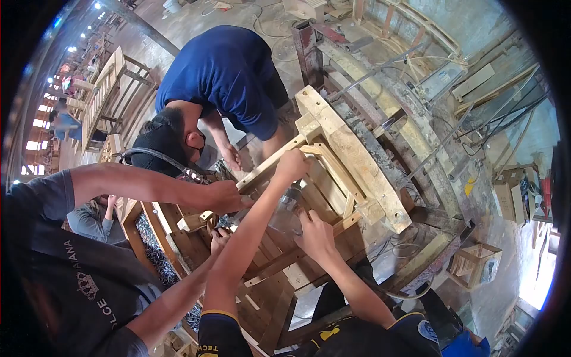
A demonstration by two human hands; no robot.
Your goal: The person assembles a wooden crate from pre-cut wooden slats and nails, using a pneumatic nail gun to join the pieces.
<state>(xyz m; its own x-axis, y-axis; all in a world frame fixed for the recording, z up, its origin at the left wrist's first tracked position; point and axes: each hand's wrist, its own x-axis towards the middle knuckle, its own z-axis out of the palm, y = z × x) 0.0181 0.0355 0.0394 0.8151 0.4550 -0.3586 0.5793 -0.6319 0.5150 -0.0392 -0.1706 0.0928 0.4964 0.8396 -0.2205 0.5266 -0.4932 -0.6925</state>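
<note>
A pale wooden chair frame (351, 160) lies on a workbench among several people. My left hand (291, 165) reaches up and is closed around the end of a long slat (267, 168) of this frame. Lower down, my right hand (315, 235) lies with curled fingers on the frame's darker slats, right beside a clear plastic container (284, 215). Whether it grips anything is hidden. A co-worker in a dark grey shirt at the left has one hand (229, 196) on the same long slat and another hand (219, 238) below it.
A person in a blue shirt (223, 71) bends over the frame from the far side, one hand (232, 157) near the slat. Steel clamp rails (380, 119) run along the bench on the right. Small wooden crates (476, 265) sit at the right, and chair frames (110, 89) stand at the far left.
</note>
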